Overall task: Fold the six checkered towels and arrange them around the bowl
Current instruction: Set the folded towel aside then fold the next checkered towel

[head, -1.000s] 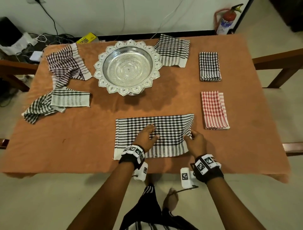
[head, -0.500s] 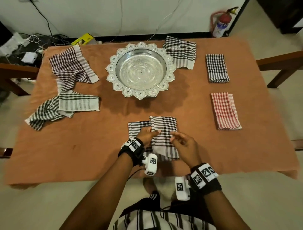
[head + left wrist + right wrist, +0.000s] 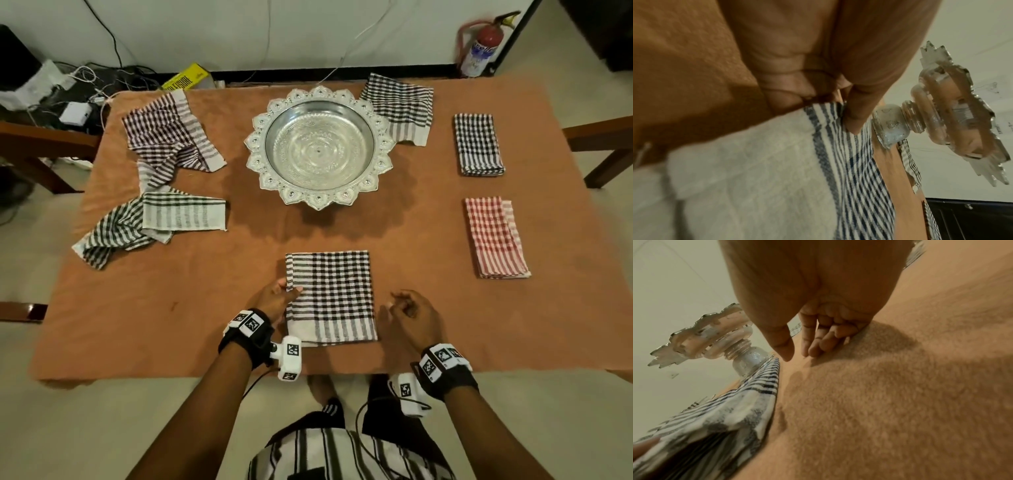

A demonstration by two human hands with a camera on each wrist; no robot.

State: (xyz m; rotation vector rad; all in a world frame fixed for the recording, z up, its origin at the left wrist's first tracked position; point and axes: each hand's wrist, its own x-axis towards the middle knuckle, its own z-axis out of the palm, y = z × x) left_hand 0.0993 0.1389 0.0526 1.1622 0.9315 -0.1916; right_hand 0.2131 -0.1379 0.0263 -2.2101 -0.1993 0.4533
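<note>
At table's near edge: left hand (image 3: 274, 298) fingers pinch folded towel (image 3: 330, 296) side; right hand (image 3: 411, 317) fingers loosely curled, holding nothing.

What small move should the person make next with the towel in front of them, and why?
Probably fold the black checkered towel in half once more. The left hand pinches its left edge, the right hand rests free beside it, and it lies wider than the folded red towel.

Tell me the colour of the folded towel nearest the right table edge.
Red and white check; head view.
</note>
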